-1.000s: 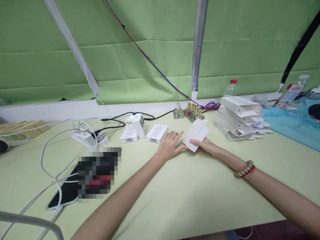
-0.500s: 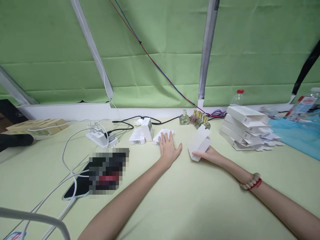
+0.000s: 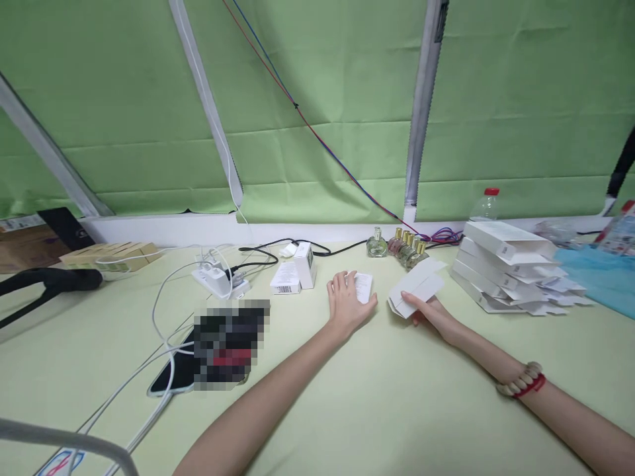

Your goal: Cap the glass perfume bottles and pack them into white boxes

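Note:
My left hand (image 3: 347, 307) is on a small white box (image 3: 364, 285) lying on the table. Its fingers curl over the box's left side and the thumb lies at the near right corner, so part of the box is hidden. My right hand (image 3: 436, 317) holds a white folding carton (image 3: 419, 287) with its flaps spread, thumb on top and fingers underneath. Beyond that carton stand several glass perfume bottles (image 3: 409, 251) with gold caps, and a clear one with a silver top (image 3: 377, 243). A stack of white open cartons (image 3: 506, 264) rises right of my right hand.
Two white boxes (image 3: 285, 279) sit left of my left hand, one upright. A power strip (image 3: 218, 281) with white cables, a phone (image 3: 173, 373) and a blurred-out area lie farther left. At right are a red-capped bottle (image 3: 485, 206) and blue plastic (image 3: 595, 271).
The box under my left hand has slid right, and the fingers have curled from lying flat. My right hand has tilted its carton flatter. The view has shifted slightly left.

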`<state>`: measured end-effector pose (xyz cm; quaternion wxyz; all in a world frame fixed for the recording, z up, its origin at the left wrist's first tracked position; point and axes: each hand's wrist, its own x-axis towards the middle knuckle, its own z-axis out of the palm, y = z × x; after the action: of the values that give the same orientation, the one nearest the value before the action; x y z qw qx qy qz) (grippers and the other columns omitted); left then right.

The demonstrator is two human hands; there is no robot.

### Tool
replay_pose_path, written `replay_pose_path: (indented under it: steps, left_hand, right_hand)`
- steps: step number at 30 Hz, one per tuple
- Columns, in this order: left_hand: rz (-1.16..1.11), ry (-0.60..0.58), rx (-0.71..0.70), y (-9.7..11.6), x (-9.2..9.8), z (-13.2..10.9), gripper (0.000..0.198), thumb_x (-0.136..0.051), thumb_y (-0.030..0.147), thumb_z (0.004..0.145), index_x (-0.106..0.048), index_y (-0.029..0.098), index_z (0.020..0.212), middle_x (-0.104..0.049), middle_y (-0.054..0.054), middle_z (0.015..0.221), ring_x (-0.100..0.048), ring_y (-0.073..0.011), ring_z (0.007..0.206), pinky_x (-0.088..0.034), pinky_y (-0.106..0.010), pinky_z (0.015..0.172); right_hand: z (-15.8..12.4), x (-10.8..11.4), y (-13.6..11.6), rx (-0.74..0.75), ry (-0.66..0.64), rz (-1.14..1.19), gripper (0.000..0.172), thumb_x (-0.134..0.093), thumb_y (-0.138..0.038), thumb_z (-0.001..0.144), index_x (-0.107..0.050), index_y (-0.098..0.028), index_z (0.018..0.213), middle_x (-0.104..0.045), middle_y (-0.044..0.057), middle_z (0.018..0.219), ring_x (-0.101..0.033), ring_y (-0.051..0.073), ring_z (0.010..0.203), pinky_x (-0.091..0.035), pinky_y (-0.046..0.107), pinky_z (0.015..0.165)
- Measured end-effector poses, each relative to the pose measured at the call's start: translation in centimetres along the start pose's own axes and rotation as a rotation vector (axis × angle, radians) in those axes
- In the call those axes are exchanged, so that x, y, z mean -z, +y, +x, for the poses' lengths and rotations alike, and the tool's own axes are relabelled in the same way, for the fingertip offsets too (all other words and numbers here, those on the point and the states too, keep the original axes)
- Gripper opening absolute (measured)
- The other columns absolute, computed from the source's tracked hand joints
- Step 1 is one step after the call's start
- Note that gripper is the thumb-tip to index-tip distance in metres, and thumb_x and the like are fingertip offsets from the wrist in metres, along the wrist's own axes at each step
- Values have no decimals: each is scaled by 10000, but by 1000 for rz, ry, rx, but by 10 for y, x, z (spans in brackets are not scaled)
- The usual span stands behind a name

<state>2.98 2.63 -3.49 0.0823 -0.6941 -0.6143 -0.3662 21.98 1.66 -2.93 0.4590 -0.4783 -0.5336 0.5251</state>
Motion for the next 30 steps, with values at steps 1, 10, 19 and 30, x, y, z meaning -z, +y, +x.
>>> replay_pose_path:
  steps: [1,10,19,30]
  left_hand:
    - [0,-4,24,0,0,1,596,-620,430,660,-469,171,1175,-507,-121,1169,-429,-278,1140,-288,-447,993]
    - [36,-105,85,3,2,0,672,-545,352,697,-339,147,1303,-398,-158,1336,-435,-302,1198,-323,-458,999]
    - [-172,-141,-324,-4,8,0,471,-501,331,733,-405,196,1173,-458,-107,1185,-582,-203,917,-489,-359,798]
    - [-199,116,-496,-5,8,-1,462,-587,339,636,-452,189,1052,-495,-124,1134,-549,-238,985,-465,-348,768]
  right_hand:
    - [1,0,0,-7,9,21,339,-673,-467,683,-592,-161,806,-617,43,717,-511,115,558,-423,210,403]
    - [8,-1,5,-46,64,105,363,-663,-490,690,-596,-157,817,-606,25,657,-502,102,520,-410,194,387]
    - [11,2,0,-102,-6,341,481,-408,-637,791,-576,-188,742,-590,27,588,-485,129,453,-377,245,391]
    - [8,5,-4,-85,-7,342,497,-412,-646,772,-608,-189,774,-623,42,614,-497,139,457,-382,245,389]
